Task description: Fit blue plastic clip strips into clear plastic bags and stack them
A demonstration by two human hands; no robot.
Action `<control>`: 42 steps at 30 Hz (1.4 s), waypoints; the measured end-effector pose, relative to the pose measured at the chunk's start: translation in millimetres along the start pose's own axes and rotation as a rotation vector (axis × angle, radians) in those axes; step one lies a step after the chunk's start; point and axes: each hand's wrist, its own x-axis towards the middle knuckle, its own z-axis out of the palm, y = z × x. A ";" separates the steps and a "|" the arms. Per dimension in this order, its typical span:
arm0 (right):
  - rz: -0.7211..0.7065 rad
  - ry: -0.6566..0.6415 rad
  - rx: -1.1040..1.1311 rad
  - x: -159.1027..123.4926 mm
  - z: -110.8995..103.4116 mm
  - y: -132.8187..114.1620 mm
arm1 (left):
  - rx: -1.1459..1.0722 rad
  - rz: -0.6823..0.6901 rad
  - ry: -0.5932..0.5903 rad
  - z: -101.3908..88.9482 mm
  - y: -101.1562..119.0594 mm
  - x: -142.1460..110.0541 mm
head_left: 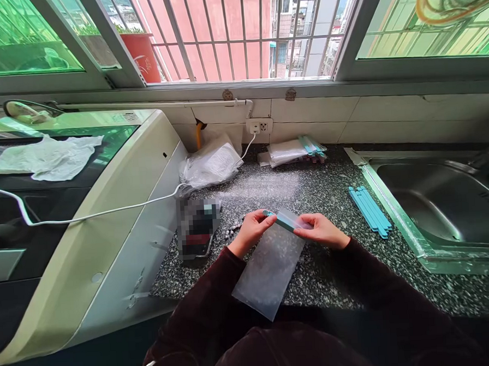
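My left hand (250, 233) pinches one end of a flat teal strip (285, 221), thumb on top. My right hand (323, 231) is closed at the strip's other end, gripping it together with the mouth of a clear plastic bag (269, 269). Part of the strip shows through the film, so it lies at least partly inside the bag's upper end. The bag slants down toward my body past the counter's front edge. More teal strips (369, 211) lie in a loose bundle to the right of my right hand.
A phone (198, 237) and small pale bits (232, 228) lie left of my hands. Behind are a heap of clear plastic (213, 163) and filled bags (287, 151) with teal strips. A metal sink (429, 195) stands right, a large appliance (118, 211) left, with a white cable (107, 215) across it.
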 end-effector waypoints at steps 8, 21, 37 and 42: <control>-0.036 0.081 -0.037 -0.2 1.8 -2.5 | 0.085 0.100 0.015 -0.9 1.3 0.1; -0.076 0.186 -0.054 -1.2 -6.0 -1.9 | 0.131 0.005 -0.081 -1.0 -0.2 1.1; -0.153 0.380 -0.059 -4.5 -15.7 -4.8 | 0.312 -0.146 -0.314 1.9 -18.3 1.8; -0.122 0.254 -0.064 -3.2 -12.5 -3.4 | 0.118 -0.058 -0.111 5.0 -11.5 2.9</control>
